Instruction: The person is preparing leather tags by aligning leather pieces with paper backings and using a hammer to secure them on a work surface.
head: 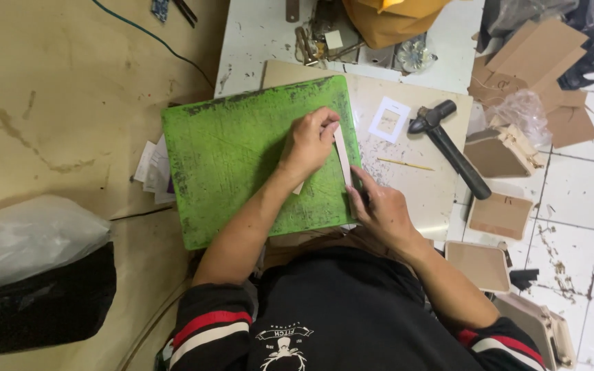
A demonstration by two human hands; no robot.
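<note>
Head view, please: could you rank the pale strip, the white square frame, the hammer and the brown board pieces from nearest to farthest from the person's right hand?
Measured from the right hand:
1. Pale strip, on the green cutting mat, just left of the fingertips.
2. White square frame, above the hand on the board.
3. Hammer, up and to the right.
4. Brown board pieces, at the top right corner.

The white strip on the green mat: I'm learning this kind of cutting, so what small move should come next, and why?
Probably draw the right hand a little further along the strip. The left hand already pins the strip flat on the mat, and the right hand sits at its lower end with something dark, likely a blade, though I cannot tell for sure.
</note>
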